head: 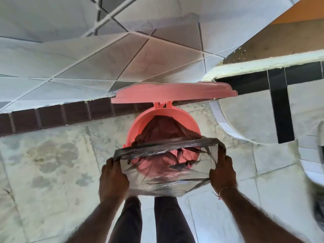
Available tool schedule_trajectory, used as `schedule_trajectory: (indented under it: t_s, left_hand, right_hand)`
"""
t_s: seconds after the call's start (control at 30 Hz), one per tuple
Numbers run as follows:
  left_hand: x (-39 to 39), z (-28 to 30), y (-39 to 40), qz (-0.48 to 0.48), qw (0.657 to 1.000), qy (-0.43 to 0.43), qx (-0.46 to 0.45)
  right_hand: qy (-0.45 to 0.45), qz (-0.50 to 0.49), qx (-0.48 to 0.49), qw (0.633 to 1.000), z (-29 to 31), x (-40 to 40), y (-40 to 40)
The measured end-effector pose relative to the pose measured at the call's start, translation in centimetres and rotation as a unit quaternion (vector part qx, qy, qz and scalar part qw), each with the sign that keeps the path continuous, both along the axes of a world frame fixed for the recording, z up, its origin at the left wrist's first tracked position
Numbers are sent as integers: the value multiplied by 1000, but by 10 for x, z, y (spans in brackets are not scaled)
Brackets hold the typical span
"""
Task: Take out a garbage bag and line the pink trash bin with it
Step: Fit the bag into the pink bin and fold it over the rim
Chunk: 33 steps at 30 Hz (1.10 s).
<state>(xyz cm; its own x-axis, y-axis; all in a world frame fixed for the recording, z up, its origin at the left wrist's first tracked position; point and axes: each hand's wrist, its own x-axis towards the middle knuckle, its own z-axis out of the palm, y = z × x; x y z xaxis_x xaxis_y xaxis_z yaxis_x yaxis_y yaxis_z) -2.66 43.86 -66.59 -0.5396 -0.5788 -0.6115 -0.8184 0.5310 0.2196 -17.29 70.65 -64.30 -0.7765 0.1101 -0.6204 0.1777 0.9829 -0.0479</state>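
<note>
- Already the garbage bag [163,174] is out and opened: its thin, grey, see-through film hangs down inside the pink trash bin [140,125], and the bin's pink bottom shows through it.
- At the bin's far side, by the hinge, the bag's dark film lies up against the inner wall just under the rim; whether it is folded over the rim there I cannot tell.
- At the bin's near side the bag's mouth is not yet seated. Its edge is bunched into a dark band stretched across the opening, and the loose front panel hangs between the bin and the person.
- The left hand [114,174] grips the left end of that bunched edge, fingers curled closed on the plastic, just outside the bin's near-left rim.
- The right hand [223,172] does the same at the near-right rim, fingers closed around the film, pulling the mouth wide.
- The bin's lid [173,92] stands open behind the bin, tipped back on its hinge toward the tiled wall [70,50], so it leaves the opening free.
- The bin sits on the stained floor tiles [52,163], close against the wall's dark brick-like base strip [52,114].
- In my judgement the task is past halfway: what seems left is drawing the near edge down over the rim, smoothing the bag around the whole rim, and letting go.
</note>
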Motion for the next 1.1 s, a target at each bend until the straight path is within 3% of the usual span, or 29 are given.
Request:
schedule_trajectory:
  t_s: [0.2, 0.4, 0.47, 0.8, 0.93, 1.1]
  left_hand:
    - [-1, -2, -11, 12, 1000, -7, 1]
    - [-4, -18, -2, 190, 981, -8, 49]
    - [-7, -22, 0, 207, 977, 3, 51]
    - [-47, -22, -25, 131, 990, 59, 8]
    - [-60, -16, -34, 100, 992, 73, 25]
    - [-85, -16, -50, 94, 995, -18, 11]
  right_hand:
    - [0, 13, 53, 998, -13, -1, -19]
    - [-15, 71, 68, 995, -35, 7, -12]
    - [-9, 67, 67, 995, -41, 12, -6]
    - [131, -5, -7, 991, -54, -22, -25]
    - [113, -17, -20, 993, -46, -45, -27]
    - [73, -6, 12, 997, -44, -75, -34]
